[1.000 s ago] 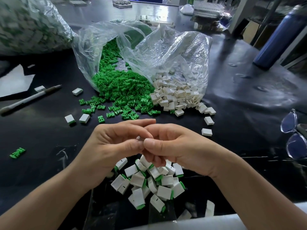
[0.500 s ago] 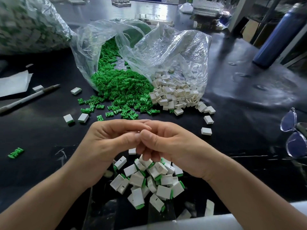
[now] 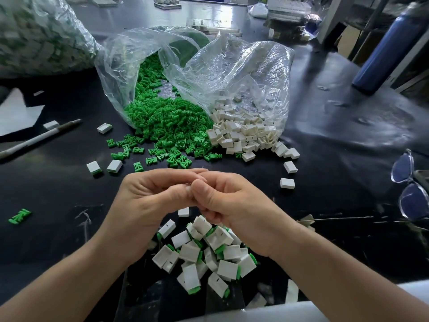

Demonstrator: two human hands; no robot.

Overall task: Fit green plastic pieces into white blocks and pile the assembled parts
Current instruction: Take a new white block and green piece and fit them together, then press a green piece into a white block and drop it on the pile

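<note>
Pinching what looks like a white block (image 3: pixel 188 187), mostly hidden, left hand (image 3: pixel 148 201) and right hand (image 3: pixel 232 205) keep their grip unchanged from a second ago; I judge the fit unfinished. Assembled pile (image 3: pixel 204 256) at 6 o'clock, green pieces (image 3: pixel 167 122) at 12 o'clock.

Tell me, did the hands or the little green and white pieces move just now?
Barely. The left-hand grip and right-hand grip lifted slightly, fingertips still pressed together; what they pinch is hidden. That uncovered a small white plastic block beneath them. Nothing visibly dropped or picked up. The pile of white blocks with green inserts, the loose green plastic pieces and the clear plastic bags stayed put.
</note>
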